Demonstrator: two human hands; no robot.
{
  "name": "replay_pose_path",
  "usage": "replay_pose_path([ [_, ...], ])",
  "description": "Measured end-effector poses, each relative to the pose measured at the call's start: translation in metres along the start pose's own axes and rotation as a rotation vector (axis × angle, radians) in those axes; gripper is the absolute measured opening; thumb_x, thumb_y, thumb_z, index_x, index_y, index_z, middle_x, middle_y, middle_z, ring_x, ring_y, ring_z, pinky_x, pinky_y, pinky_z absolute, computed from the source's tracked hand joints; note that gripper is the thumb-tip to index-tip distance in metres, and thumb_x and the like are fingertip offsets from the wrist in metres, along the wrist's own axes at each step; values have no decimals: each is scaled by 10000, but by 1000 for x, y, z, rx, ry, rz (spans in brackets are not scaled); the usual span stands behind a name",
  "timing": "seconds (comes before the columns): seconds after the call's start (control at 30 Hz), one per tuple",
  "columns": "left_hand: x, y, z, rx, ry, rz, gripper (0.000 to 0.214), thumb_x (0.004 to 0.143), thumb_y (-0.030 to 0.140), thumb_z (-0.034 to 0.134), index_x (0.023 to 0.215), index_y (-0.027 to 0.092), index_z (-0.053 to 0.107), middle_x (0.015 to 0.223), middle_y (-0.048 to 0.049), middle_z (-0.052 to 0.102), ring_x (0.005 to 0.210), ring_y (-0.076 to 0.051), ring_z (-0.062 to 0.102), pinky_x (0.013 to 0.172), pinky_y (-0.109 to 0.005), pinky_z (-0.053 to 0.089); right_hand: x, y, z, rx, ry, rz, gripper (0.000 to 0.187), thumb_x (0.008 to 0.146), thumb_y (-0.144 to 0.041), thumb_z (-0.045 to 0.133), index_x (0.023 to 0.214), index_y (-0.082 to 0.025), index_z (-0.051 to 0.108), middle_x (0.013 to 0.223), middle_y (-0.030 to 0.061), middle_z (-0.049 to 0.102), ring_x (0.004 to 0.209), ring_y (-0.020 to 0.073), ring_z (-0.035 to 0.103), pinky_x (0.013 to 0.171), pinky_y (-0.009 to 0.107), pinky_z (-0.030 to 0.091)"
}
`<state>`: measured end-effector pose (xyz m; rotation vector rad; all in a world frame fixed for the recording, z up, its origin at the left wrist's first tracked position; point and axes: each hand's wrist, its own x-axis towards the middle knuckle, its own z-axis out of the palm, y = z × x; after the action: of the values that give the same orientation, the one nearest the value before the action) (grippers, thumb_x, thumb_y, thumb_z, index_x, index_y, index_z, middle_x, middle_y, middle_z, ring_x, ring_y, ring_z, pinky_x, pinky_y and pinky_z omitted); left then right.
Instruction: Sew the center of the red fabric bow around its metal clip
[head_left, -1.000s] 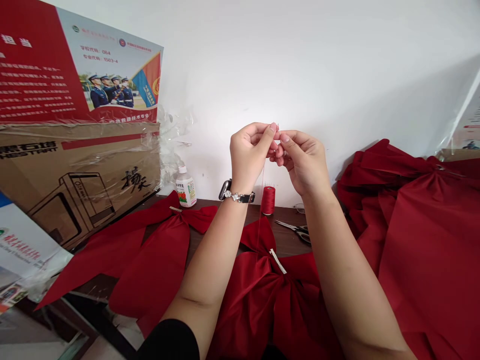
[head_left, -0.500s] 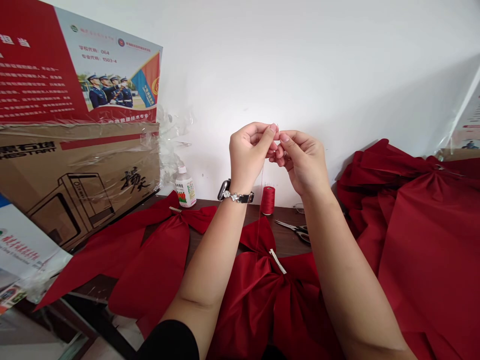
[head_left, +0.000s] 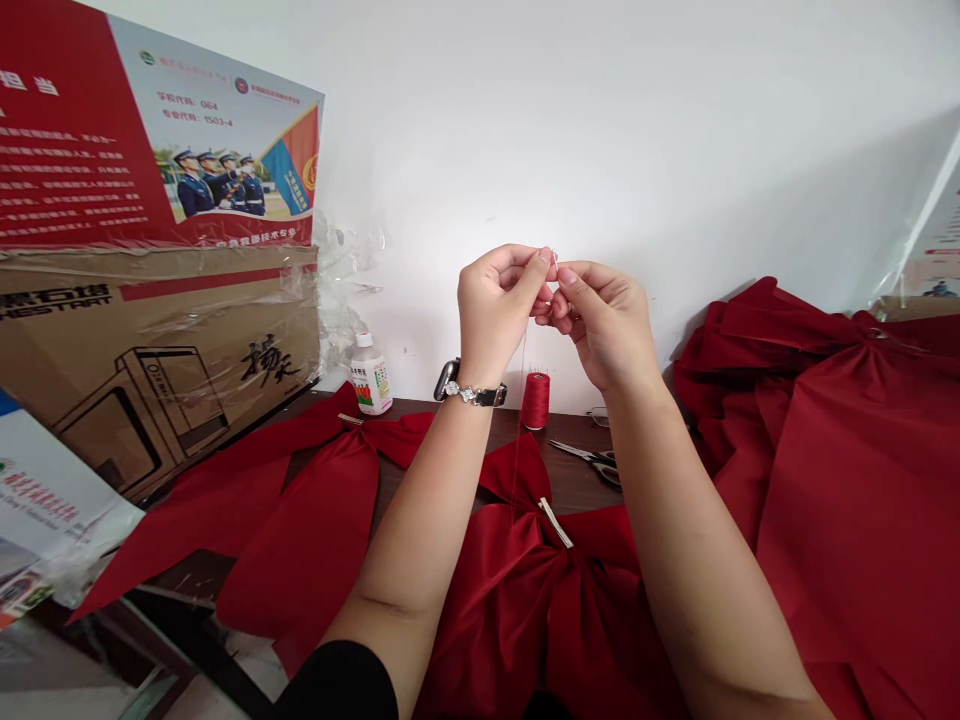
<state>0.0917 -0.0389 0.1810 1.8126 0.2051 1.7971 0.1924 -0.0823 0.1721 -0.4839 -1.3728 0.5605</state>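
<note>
My left hand (head_left: 499, 305) and my right hand (head_left: 604, 320) are raised in front of the white wall, fingertips pinched together. Between them a thin needle (head_left: 556, 257) sticks up, held by the left thumb and forefinger. The right fingers pinch a fine red thread (head_left: 520, 420) that hangs down toward the red fabric bow (head_left: 540, 590) lying below my forearms. A metal clip (head_left: 556, 522) sits at the bow's centre. A watch is on my left wrist.
On the dark table (head_left: 570, 478) stand a red thread spool (head_left: 535, 400), scissors (head_left: 592, 460) and a small bottle (head_left: 371, 375). Another red bow (head_left: 315, 500) lies left, a pile of red fabric (head_left: 840, 440) right. A cardboard box (head_left: 150, 350) with a poster leans at left.
</note>
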Motion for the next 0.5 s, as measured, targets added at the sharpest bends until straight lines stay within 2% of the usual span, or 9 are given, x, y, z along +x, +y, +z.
replay_pose_path([
  [0.13, 2, 4, -5, 10, -53, 10, 241, 857, 397, 600, 822, 163, 649, 666, 0, 624, 529, -51, 532, 450, -172, 419, 0, -3, -6, -28, 1, -28, 194, 802, -373, 694, 800, -181, 666, 552, -57, 495, 470, 44, 425, 609, 235, 530],
  [0.27, 3, 10, -15, 37, -207, -22, 251, 822, 412, 646, 821, 163, 677, 575, 14, 554, 487, -47, 474, 388, -167, 300, 0, -12, -20, -121, 44, -84, 207, 800, -405, 692, 815, -199, 672, 556, -61, 472, 472, 44, 410, 663, 248, 559],
  [0.37, 3, 14, -21, 52, -303, -23, 282, 794, 434, 671, 813, 153, 687, 558, 13, 543, 494, -48, 475, 399, -174, 284, -2, -20, -28, -192, -31, -75, 225, 806, -410, 687, 830, -186, 690, 553, -54, 471, 480, 47, 413, 681, 261, 563],
  [0.5, 3, 21, -23, 68, -336, 30, 312, 778, 449, 680, 789, 138, 683, 587, 5, 579, 510, -46, 493, 456, -180, 353, -5, -29, -32, -258, -126, -76, 239, 818, -400, 677, 860, -167, 713, 556, -43, 501, 491, 49, 425, 686, 268, 551],
])
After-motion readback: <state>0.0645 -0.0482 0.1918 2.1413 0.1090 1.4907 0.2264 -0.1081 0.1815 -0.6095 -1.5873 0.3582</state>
